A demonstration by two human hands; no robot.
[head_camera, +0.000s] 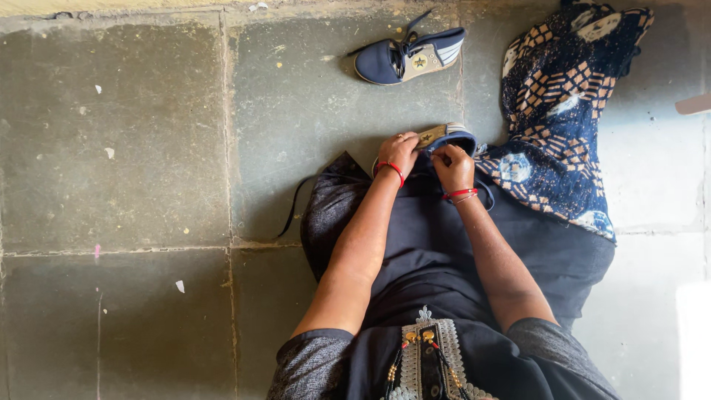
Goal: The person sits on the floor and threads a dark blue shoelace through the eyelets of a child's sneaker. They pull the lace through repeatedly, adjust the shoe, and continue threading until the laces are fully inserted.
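Label 1: a small tan-gold side patch (429, 137) with a dark star emblem, roughly rectangular, sewn on the navy near shoe (453, 138); it sits just beyond the fingertips of the left hand (398, 154), touching them, and just left of the right hand (453, 167). Label 2: a matching tan-gold patch (420, 62) with the same star, on the side of the navy far shoe (407, 58), well beyond both hands on the floor. Any writing on either patch is too small to tell.

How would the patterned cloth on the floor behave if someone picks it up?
The patterned cloth lies crumpled in soft folds, so it would probably hang floppy and drape. It looks thin, likely light. It should not roll or tip.
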